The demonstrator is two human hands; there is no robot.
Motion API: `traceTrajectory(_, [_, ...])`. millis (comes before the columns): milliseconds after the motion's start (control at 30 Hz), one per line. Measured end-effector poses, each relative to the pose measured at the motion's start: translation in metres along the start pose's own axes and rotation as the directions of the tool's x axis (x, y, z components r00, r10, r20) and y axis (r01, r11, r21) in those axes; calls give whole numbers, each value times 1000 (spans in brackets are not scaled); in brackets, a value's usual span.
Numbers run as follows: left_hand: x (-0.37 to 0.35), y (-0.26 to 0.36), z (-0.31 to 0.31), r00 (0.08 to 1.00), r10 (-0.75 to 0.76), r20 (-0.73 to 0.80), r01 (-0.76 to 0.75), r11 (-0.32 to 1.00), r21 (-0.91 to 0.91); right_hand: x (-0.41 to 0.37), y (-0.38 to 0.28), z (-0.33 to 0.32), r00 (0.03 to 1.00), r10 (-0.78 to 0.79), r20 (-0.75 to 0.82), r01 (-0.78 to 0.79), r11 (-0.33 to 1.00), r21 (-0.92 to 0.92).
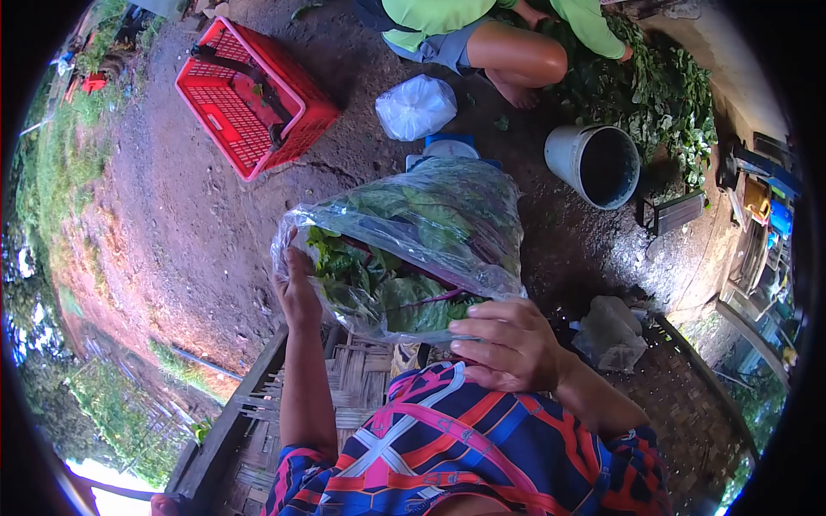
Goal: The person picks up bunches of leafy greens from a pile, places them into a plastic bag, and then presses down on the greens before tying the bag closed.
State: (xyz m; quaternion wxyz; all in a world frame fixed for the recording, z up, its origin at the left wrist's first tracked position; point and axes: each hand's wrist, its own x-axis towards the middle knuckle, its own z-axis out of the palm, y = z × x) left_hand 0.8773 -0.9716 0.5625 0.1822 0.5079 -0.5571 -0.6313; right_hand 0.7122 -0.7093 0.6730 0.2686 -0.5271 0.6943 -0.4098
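Observation:
A large clear plastic bag [430, 215] full of green leaves with purple-red stems lies in front of me, its mouth turned toward me. At the left edge of that mouth, my left hand [298, 288] grips the plastic, its fingers partly hidden by it. My right hand [503, 344] is closed on the near right edge of the opening, fingers bent over the rim. Leaves [413, 301] show inside between my two hands. Under the bag's far end, part of a blue object [452, 142] is visible.
A red crate [314, 112] stands at the upper left. Beyond the bag are a white plastic bundle [416, 107] and a grey bucket [564, 159]. Another person [516, 52] crouches by heaped leaves [671, 103]. Crumpled plastic [611, 331] lies on woven matting [688, 396] at right.

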Motion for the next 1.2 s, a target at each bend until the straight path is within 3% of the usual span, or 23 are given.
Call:
traceTrajectory(133, [6, -1, -2, 1000, 7, -23, -7, 1000, -2, -13, 1, 4, 987, 98, -126, -112, 988, -111])
traceTrajectory(333, [12, -3, -10, 998, 24, -50, -23, 999, 27, -32, 10, 16, 946, 235, -221, -254, 965, -62])
traceTrajectory(467, [15, -7, -18, 998, 44, -41, -43, 998, 43, -35, 16, 21, 941, 260, -217, -276, 960, -45])
traceTrajectory(667, [18, -13, -26, 996, -13, -91, -2, 987, -163, -37, 20, 31, 941, 278, -196, -292, 955, -50])
traceTrajectory(867, [18, -31, -44, 997, -41, -70, 30, 989, -148, -36, 20, 40, 939, 288, -186, -298, 954, -27])
traceTrajectory(1067, [11, -38, -48, 994, -58, -94, 31, 963, -268, -36, 20, 46, 941, 291, -172, -296, 955, -7])
traceTrajectory(1200, [5, -37, -49, 997, -77, -20, 70, 966, -251, -37, 17, 49, 950, 284, -129, -283, 959, 23])
